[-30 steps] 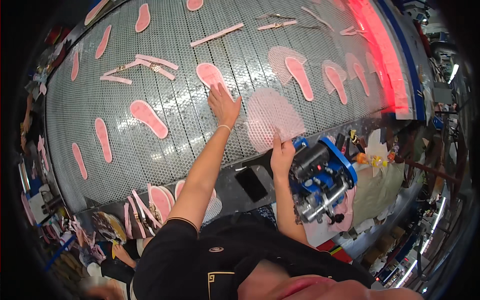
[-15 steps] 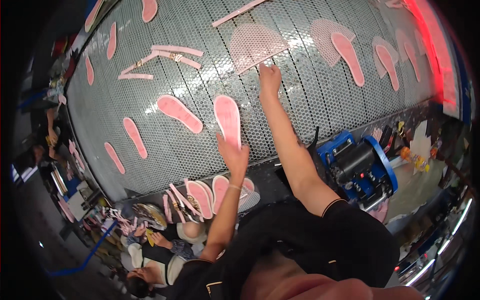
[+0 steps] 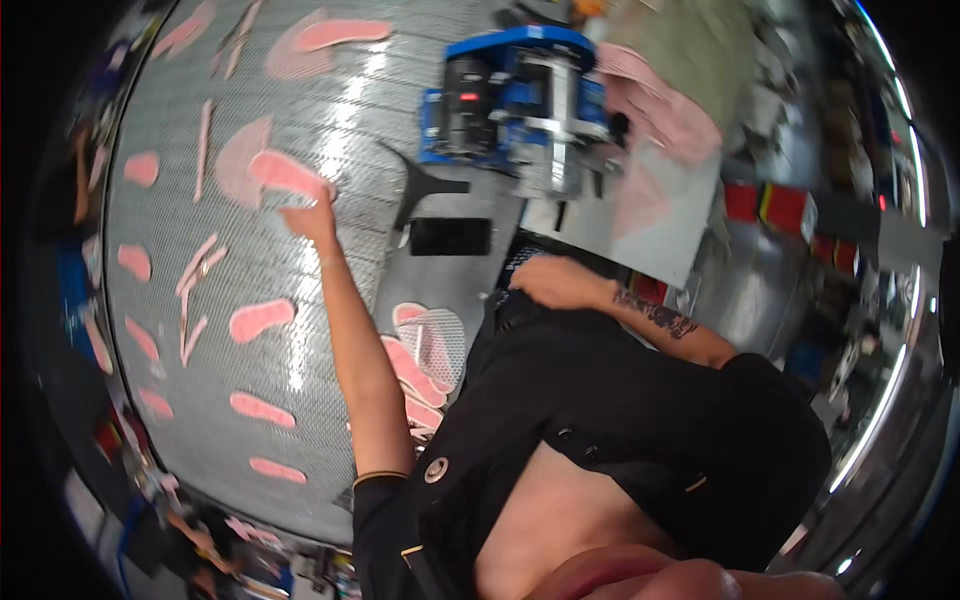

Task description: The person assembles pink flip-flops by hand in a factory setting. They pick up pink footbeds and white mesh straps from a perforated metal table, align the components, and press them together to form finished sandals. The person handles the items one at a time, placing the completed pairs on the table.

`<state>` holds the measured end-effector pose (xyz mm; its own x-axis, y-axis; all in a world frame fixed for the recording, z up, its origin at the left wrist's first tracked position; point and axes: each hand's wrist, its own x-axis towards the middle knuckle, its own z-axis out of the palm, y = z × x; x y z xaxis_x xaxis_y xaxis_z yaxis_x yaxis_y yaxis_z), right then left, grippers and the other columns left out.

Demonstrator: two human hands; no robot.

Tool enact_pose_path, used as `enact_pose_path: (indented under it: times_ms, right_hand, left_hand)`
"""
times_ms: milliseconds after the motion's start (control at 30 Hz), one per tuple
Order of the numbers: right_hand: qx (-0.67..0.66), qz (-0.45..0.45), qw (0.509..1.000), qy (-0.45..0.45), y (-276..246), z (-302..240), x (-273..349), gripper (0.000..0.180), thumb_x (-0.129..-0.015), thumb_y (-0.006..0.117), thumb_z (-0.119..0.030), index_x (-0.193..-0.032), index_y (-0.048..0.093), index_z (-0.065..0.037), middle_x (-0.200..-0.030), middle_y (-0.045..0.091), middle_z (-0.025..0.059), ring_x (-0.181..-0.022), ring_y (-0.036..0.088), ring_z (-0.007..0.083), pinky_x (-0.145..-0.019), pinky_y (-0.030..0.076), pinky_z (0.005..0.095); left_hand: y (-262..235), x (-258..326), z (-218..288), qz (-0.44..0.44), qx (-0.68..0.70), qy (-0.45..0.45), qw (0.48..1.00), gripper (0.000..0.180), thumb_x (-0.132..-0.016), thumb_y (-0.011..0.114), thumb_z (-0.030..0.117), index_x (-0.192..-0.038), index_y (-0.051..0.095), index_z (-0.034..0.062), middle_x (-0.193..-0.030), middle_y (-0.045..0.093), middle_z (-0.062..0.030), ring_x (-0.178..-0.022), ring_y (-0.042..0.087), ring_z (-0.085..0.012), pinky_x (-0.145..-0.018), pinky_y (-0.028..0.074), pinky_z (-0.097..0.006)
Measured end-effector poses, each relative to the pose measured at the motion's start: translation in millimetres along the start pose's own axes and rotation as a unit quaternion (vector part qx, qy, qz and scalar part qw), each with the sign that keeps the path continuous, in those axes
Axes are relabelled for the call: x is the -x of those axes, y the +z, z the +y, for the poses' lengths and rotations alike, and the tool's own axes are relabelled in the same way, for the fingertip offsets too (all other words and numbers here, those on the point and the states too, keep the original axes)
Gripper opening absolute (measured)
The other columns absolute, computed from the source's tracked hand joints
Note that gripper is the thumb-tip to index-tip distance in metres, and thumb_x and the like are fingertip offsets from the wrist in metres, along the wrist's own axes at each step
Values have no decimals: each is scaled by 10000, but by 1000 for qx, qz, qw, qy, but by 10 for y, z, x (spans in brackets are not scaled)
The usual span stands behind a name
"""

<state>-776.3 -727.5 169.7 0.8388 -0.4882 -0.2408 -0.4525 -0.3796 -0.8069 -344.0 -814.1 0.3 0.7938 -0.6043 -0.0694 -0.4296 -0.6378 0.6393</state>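
Observation:
My left hand (image 3: 311, 216) reaches over the grey honeycomb-surfaced table and grips the heel end of a pink insole with a pale rim (image 3: 285, 173). The insole's toe end overlaps a fan-shaped piece of pink mesh (image 3: 237, 170). Close to my waist, my right hand (image 3: 550, 281) is closed beside some dark patterned cloth (image 3: 521, 262); what its fingers hold, if anything, is hidden. Farther along the table, another pink insole (image 3: 345, 34) rests partly on pink mesh (image 3: 293, 55). A pink strip (image 3: 204, 150) lies left of the mesh near my left hand.
Several more insoles (image 3: 262, 320) and jointed pink straps (image 3: 190, 275) lie on the table. Stacked insoles with white mesh (image 3: 440, 345) sit on the ledge by my body. Ahead are a black phone (image 3: 450, 237), a blue machine (image 3: 520, 95) and folded pink material (image 3: 660, 105).
My view and body have turned to the right. The insole in my left hand has come onto the mesh piece. My right hand has left that mesh and drawn back to my waist.

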Motion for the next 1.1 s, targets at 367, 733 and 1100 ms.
enact_pose_path:
  times_ms: [367,733,1100]
  right_hand:
    - [147,461,760,433,-402,2236,1973,490,-784,695,-238,-1209,544,-48,-1170,571,172,-1115,517,360,-967,418,447]
    - [-80,448,781,428,-636,3209,2357,409,-726,774,-299,-948,622,10,-882,688,130,-768,653,245,-720,500,384]
    - [-452,286,840,94,-1219,902,1824,294,-866,683,-237,-1001,615,16,-898,627,78,-848,562,128,-780,455,278]
  left_hand:
    - [-735,2818,328,-56,130,108,984,733,-802,547,97,-1424,205,-86,-1398,329,-279,-1299,349,-371,-1102,253,-442]
    - [-277,4356,903,-212,197,6,957,618,-834,543,12,-1406,310,-3,-1322,443,-166,-1094,559,-233,-907,468,-337]
    - [233,4856,2824,-392,296,220,842,587,-815,489,-70,-1386,407,40,-1291,548,-181,-1184,548,-303,-990,415,-334]
